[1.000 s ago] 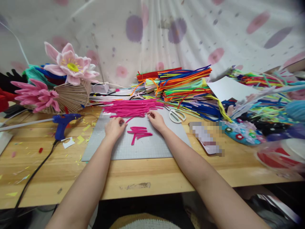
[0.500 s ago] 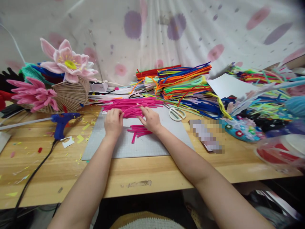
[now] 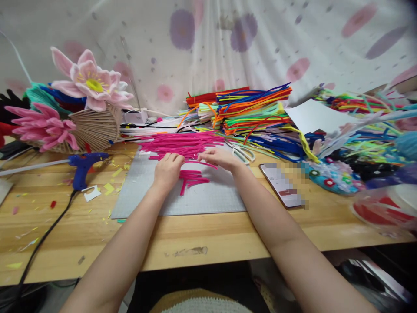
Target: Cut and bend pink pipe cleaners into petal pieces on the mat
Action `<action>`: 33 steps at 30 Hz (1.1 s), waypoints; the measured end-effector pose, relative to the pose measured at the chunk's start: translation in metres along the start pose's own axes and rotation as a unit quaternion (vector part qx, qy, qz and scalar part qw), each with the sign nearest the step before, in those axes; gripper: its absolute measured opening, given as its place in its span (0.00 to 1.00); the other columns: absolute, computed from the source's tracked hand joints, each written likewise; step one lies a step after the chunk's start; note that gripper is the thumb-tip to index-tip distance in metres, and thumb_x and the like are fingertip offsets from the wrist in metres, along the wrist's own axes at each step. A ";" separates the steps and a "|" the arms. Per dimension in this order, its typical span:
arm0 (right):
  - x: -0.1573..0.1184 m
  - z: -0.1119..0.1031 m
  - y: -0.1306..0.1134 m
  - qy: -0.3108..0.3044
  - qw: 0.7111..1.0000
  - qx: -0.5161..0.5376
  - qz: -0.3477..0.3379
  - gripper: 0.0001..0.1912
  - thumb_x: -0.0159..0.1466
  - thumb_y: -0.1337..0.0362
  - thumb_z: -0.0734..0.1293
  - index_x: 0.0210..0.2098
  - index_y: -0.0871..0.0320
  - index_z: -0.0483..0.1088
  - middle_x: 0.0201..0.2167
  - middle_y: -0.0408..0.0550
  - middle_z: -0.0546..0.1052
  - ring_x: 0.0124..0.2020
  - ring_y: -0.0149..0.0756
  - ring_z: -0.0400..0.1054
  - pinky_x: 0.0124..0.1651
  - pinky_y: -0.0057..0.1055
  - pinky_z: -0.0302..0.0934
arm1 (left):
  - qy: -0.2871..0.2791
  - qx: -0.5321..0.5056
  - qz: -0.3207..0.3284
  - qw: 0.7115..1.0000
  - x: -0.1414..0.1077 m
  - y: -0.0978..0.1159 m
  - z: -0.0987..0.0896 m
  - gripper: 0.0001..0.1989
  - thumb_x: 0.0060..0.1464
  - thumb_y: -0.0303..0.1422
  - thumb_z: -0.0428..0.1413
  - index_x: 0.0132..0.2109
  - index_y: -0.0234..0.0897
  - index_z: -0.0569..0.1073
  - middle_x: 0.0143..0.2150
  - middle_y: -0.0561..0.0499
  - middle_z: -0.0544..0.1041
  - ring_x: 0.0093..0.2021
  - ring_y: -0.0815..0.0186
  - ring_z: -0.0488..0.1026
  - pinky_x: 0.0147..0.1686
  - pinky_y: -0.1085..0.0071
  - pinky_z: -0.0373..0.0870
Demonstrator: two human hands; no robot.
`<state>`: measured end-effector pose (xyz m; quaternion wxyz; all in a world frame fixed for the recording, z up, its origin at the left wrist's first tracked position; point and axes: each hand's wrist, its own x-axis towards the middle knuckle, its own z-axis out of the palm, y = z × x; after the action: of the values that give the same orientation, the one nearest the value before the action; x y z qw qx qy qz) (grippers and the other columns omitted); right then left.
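Many long magenta pipe cleaners (image 3: 182, 141) lie in a pile across the back of the grey cutting mat (image 3: 137, 195). My left hand (image 3: 169, 169), its fingers closed, pinches one magenta stem (image 3: 202, 163) at the front of the pile. The stem's free end points right, under my right hand (image 3: 216, 157). That hand hovers by the stem with its fingers partly curled; whether its fingertips touch anything is too small to tell. Nearer me, a small group of shorter magenta pieces (image 3: 192, 178) rests on the mat.
White-handled scissors (image 3: 243, 154) lie right of the pile, with a phone (image 3: 282, 184) beyond the mat. At left are a blue glue gun (image 3: 81, 167) and fuzzy pink flowers (image 3: 94, 84). Coloured pipe cleaner bundles (image 3: 254, 106) stack up behind.
My left hand has shifted right and slightly down, and a magenta stem now extends from it. My right hand has moved right, its fingers more curled.
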<state>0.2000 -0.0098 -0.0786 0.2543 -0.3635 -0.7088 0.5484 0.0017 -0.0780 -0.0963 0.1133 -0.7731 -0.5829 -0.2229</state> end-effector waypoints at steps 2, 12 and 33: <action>-0.004 0.001 -0.005 -0.098 0.995 -0.035 0.001 0.16 0.51 0.53 0.67 0.28 0.62 0.72 0.15 0.37 0.59 0.17 0.21 0.47 0.19 0.23 0.39 | -0.010 -0.010 0.004 1.000 0.000 0.002 0.001 0.13 0.58 0.35 0.42 0.38 0.39 0.71 0.37 0.46 0.73 0.41 0.59 0.65 0.38 0.66 0.59; 0.005 0.021 -0.005 0.038 0.993 0.089 -0.067 0.15 0.53 0.54 0.66 0.25 0.60 0.63 0.14 0.35 0.59 0.15 0.20 0.50 0.17 0.21 0.42 | 0.021 -0.248 -0.165 0.954 -0.004 -0.005 -0.003 0.13 0.55 0.38 0.47 0.38 0.37 0.73 0.37 0.48 0.74 0.37 0.65 0.69 0.41 0.69 0.65; 0.012 0.033 0.002 0.032 0.985 0.161 -0.051 0.16 0.51 0.53 0.66 0.28 0.58 0.60 0.22 0.41 0.70 0.21 0.25 0.62 0.20 0.21 0.51 | -0.149 -0.680 -0.380 0.609 -0.005 0.024 0.000 0.07 0.44 0.29 0.59 0.32 0.30 0.74 0.26 0.48 0.75 0.26 0.72 0.73 0.28 0.77 0.72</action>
<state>0.1684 -0.0195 -0.0898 0.3597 -0.2989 -0.6205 0.6295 0.0231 -0.0887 -0.0969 -0.6281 -0.3594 -0.5147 -0.4599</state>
